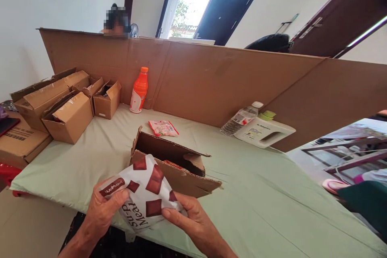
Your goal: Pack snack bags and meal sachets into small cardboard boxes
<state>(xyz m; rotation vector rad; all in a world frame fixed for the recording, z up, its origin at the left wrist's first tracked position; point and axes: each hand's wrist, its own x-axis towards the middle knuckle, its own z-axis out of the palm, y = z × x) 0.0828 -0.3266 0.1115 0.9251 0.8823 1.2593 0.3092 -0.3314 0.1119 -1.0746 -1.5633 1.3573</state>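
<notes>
The white pouch [145,197] at the lower centre of the frame carries a dark red tag that seems to read "NutriMotion". Below the tag, large dark red letters turned sideways read "Su-p" and "Meat". The print on the white jug [266,131] at right, the orange bottle [139,88] and the flat carton [21,143] at far left is too small to read.
</notes>
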